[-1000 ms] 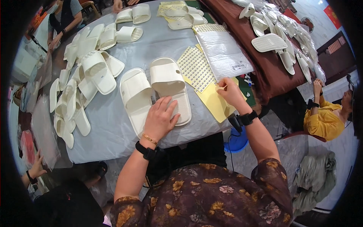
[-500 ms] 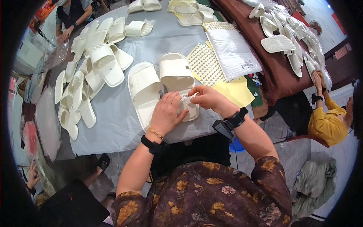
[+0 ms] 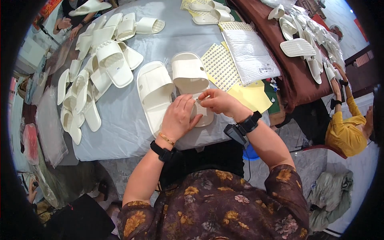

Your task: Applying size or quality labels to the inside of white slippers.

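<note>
Two white slippers lie side by side in front of me, toes away from me: the left slipper (image 3: 155,86) and the right slipper (image 3: 189,74). My left hand (image 3: 181,116) rests with fingers stretched and thumb apart over the inner edge of the right slipper's footbed, holding nothing I can see. Close beside it, my right hand (image 3: 219,103) is closed in a pinch just above that footbed, below the strap. Whatever sits between its fingertips is too small to make out. Sheets of small round stickers (image 3: 221,66) lie beyond my right hand.
A heap of white slippers (image 3: 114,64) covers the table's left side. A white padded mailer (image 3: 252,56) lies on the stickers, near yellow backing paper (image 3: 250,96). At right, more slippers (image 3: 298,47) lie on a brown-covered table beside a person in yellow (image 3: 347,132).
My right fingertips have shifted slightly left; a small mark visible beneath them earlier is now covered. A white slipper is now raised near the person at far left. The view has tilted slightly.
</note>
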### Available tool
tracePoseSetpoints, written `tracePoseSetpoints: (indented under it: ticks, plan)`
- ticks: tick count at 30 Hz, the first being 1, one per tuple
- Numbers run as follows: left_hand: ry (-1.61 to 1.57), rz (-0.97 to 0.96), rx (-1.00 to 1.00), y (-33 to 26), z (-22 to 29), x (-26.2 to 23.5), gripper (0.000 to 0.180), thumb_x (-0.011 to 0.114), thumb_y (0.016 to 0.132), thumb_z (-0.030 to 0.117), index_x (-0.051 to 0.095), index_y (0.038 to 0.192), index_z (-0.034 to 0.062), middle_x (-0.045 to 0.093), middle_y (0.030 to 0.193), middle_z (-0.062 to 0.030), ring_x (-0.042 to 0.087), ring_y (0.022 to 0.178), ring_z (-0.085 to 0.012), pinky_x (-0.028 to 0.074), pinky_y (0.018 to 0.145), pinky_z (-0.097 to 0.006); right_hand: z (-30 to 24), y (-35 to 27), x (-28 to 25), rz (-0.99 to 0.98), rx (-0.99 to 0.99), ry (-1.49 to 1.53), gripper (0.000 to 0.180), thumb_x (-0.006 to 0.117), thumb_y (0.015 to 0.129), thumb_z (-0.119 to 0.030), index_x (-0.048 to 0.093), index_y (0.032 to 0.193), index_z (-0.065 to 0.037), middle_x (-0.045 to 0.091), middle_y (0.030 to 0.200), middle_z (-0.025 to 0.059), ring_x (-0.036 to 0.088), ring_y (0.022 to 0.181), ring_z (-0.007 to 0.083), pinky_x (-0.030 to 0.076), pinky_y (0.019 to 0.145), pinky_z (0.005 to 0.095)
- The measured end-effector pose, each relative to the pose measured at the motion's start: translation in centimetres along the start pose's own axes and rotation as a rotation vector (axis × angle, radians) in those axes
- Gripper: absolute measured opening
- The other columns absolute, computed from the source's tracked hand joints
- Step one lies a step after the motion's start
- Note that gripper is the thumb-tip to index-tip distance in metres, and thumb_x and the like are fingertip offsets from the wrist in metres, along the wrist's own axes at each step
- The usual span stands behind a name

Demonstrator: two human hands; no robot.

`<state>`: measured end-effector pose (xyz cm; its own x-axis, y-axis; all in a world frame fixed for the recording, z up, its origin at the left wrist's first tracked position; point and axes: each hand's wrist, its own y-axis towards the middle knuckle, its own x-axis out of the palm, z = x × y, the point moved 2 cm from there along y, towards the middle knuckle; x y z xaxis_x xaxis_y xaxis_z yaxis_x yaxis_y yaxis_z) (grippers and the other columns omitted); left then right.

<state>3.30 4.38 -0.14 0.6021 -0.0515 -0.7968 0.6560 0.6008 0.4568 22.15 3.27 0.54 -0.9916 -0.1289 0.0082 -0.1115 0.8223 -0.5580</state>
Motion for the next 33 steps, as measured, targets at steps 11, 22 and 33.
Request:
tracePoseSetpoints:
  ticks: [11, 22, 33]
  plan:
    - [-0.005, -0.031, -0.004, 0.3, 0.5, -0.2, 0.046, 0.074, 0.079, 0.02, 0.057, 0.119, 0.0046, 0.055, 0.123, -0.0171, 0.052, 0.117, -0.0348, 0.045, 0.1, -0.042, 0.6, -0.4, 0.2, 0.149, -0.114, -0.192, 0.036, 0.067, 0.084, -0.014, 0.057, 0.117, -0.002, 0.055, 0.074, -0.0001, 0.047, 0.057, 0.0062, 0.034, 0.047, 0.0215]
    - [0.122, -0.125, -0.027, 1.2, 0.9, -0.6, 0.049, 0.07, 0.079, 0.031, 0.061, 0.123, 0.0108, 0.054, 0.122, -0.0144, 0.052, 0.111, -0.0327, 0.044, 0.095, -0.042, 4.9, -3.4, 0.7, 0.371, -0.453, -0.011, 0.034, 0.065, 0.088, -0.011, 0.055, 0.117, 0.002, 0.053, 0.068, -0.0021, 0.049, 0.062, 0.0051, 0.041, 0.056, 0.0223]
    - [0.142, 0.125, -0.307, -0.6, -1.3, -2.2, 0.043, 0.069, 0.084, 0.033, 0.065, 0.118, 0.007, 0.055, 0.119, -0.0201, 0.051, 0.112, -0.0382, 0.04, 0.095, -0.049, 5.6, -3.2, 0.7, 0.395, -0.553, 0.073, 0.026, 0.06, 0.092, -0.007, 0.057, 0.116, 0.001, 0.053, 0.07, -0.0053, 0.045, 0.06, 0.0015, 0.036, 0.054, 0.0187]
